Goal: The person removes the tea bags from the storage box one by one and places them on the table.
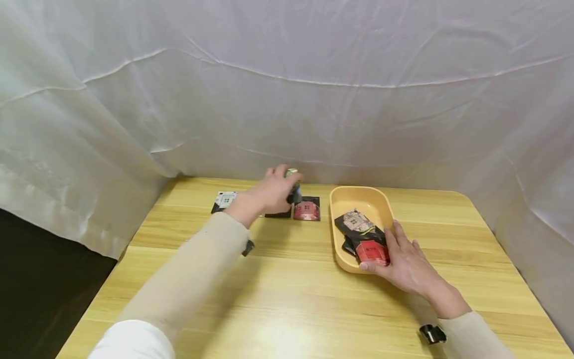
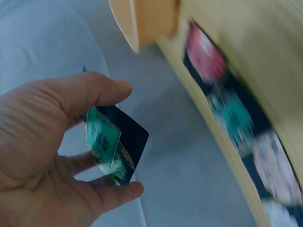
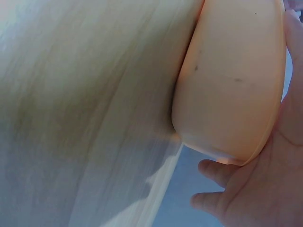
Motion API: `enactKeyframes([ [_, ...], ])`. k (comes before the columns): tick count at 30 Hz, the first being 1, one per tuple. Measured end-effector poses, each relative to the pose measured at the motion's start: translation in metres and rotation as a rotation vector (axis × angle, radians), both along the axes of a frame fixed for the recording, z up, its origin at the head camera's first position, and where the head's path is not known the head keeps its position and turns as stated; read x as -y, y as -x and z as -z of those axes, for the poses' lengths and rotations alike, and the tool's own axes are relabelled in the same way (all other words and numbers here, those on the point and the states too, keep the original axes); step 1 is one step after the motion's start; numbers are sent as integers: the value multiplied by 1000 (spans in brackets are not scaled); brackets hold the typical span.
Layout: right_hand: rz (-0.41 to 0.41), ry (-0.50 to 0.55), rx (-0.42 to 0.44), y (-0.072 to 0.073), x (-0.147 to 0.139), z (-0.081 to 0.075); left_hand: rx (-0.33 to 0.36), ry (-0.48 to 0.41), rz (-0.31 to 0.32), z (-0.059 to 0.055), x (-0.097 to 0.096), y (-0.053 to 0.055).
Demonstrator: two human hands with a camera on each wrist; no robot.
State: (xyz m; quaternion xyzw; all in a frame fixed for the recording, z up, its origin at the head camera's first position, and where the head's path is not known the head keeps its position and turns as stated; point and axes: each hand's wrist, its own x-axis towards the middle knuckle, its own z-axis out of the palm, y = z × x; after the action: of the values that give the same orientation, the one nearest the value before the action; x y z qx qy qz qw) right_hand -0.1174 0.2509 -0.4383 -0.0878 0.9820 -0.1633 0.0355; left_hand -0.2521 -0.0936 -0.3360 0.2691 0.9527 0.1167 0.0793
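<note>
My left hand (image 1: 274, 192) is raised above the back of the table, pinching a small square black sachet with a green label (image 2: 103, 137) between thumb and fingers. Below it lies a row of flat sachets: a white-and-black one (image 1: 225, 200) at the left, a red-and-black one (image 1: 307, 208) at the right, others partly hidden by the hand. My right hand (image 1: 410, 264) grips the near right corner of a yellow tray (image 1: 339, 197), its thumb at the front rim. Inside the tray, a red-labelled sachet (image 1: 373, 252) and a beige-patterned sachet (image 1: 357, 222) overlap a further dark one.
The wooden table (image 1: 287, 304) ends at the back against a hanging whitish cloth (image 1: 287, 114). Dark floor or fabric (image 1: 40, 289) shows beyond the table's left edge. A black band (image 1: 432, 334) sits at the right wrist.
</note>
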Motion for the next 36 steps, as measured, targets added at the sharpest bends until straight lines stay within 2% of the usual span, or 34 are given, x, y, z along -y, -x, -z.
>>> enactKeyframes([
  [8,8,2,5,-2,-4,1,22,120,-47,-13,75,17],
  [14,10,-4,-8,-2,-6,2,45,198,-63,-11,112,28],
  [26,10,1,5,-5,-7,2,53,284,-86,8,152,39],
  [36,15,-8,0,-8,-15,4,119,269,-176,30,170,44],
])
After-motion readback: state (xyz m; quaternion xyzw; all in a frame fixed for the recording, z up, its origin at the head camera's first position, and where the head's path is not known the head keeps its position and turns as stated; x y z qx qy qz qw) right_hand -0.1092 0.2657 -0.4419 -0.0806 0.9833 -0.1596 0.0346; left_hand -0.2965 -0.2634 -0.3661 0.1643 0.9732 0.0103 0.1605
